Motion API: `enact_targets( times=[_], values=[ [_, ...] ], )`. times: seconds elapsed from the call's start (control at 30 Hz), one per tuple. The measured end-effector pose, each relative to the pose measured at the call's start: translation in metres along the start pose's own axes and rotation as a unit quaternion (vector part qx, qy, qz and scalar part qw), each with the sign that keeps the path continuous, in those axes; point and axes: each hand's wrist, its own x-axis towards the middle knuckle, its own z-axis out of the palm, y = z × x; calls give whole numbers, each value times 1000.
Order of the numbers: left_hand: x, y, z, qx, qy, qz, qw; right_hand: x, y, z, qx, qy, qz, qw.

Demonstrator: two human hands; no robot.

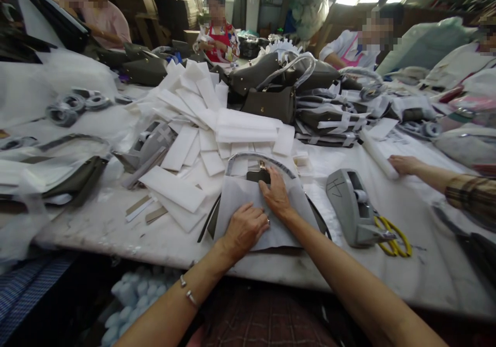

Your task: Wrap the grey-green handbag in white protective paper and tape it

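A dark olive handbag (320, 217) lies in front of me at the table's near edge, mostly covered by a whitish wrapping sheet (230, 210). Its wrapped handle (253, 156) arches away from me. A dark tab (253, 177) with a gold-coloured clasp (262, 165) shows above the sheet. My left hand (246, 228) rests on the sheet, its fingers slightly bent and holding nothing visible. Against the right side of the tab lies my right hand (277, 194), fingers extended and thumb apart near the tab's lower edge.
White foam pieces (186, 104) are heaped beyond the bag. A grey tape dispenser (346, 207) and yellow-handled scissors (399, 238) lie to the right. There, a co-worker's hand (405, 165) touches a white roll (377, 155). More handbags (267, 104) are piled behind.
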Motion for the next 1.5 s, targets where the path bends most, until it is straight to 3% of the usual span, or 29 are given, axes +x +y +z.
enact_targets(
  times=[0.13,0.27,0.4,0.57,0.83,1.03,1.23,1.3,1.5],
  values=[
    [6,2,-7,12,-44,-16,999,0,-1,4,-17,-8,15,1000],
    [4,3,-4,-10,0,-19,1000,5,-4,-4,-19,4,25,1000],
    [-2,2,2,-25,34,27,999,7,-11,-16,14,54,25,998],
    [-6,4,1,-28,89,37,995,5,-19,-25,32,102,10,994],
    [-4,8,-2,-16,65,-16,998,3,-25,-35,56,104,-16,993],
    [0,8,-4,-9,27,-64,998,-3,-37,-53,116,51,-80,989],
    [6,9,-13,-39,-24,-98,994,-17,-36,-92,171,-127,-96,972],
    [6,11,-14,-30,-32,-99,994,-27,-36,-102,157,-157,-112,968],
    [6,12,-13,40,-26,-74,996,-43,-34,-101,53,-89,-198,975]
  ],
)
